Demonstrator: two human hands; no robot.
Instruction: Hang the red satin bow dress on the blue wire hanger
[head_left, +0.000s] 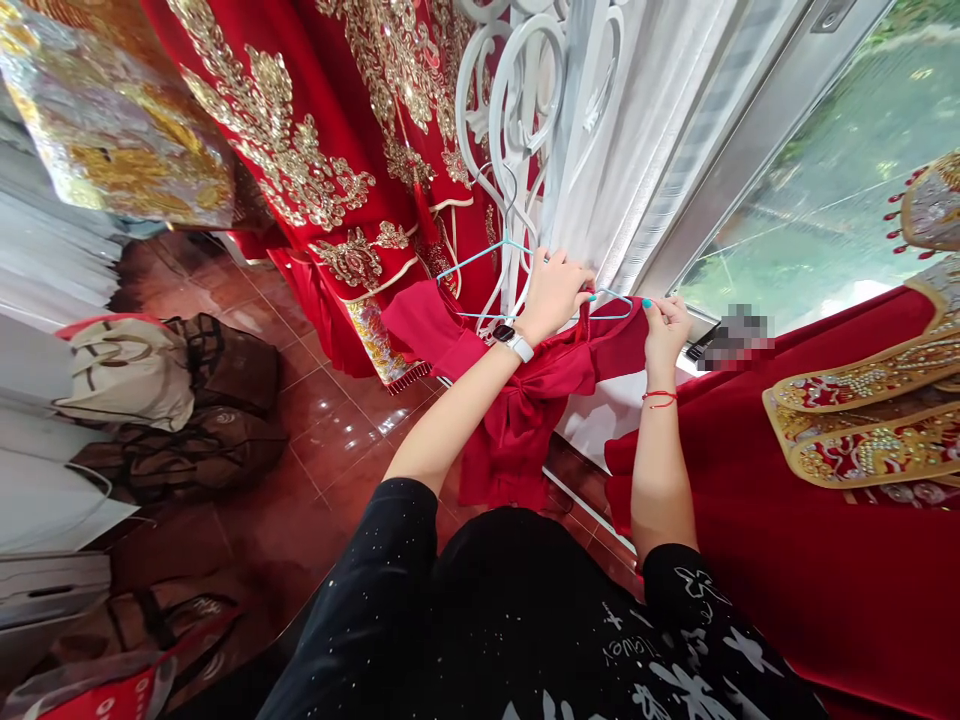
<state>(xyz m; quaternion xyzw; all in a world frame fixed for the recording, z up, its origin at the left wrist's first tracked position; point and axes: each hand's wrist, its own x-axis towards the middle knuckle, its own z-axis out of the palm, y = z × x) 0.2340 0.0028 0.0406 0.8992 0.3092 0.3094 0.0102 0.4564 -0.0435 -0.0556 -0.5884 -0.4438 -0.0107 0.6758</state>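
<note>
A red garment with a large bow hangs in front of me from a light-blue hanger, whose hook is up by the white scrollwork. My left hand, wearing a watch, reaches across the hanger's middle, thumb and fingers closed on the garment's neckline by the hanger. At the hanger's right end, my right hand pinches the edge of the garment's right shoulder between thumb and finger. The left shoulder drapes near the other end of the hanger. My left palm is hidden from view.
White scrolled metalwork stands just ahead, beside white curtains and a window. Red gowns with gold embroidery hang at the left; another red gown is close on the right. Bags rest on the tiled floor.
</note>
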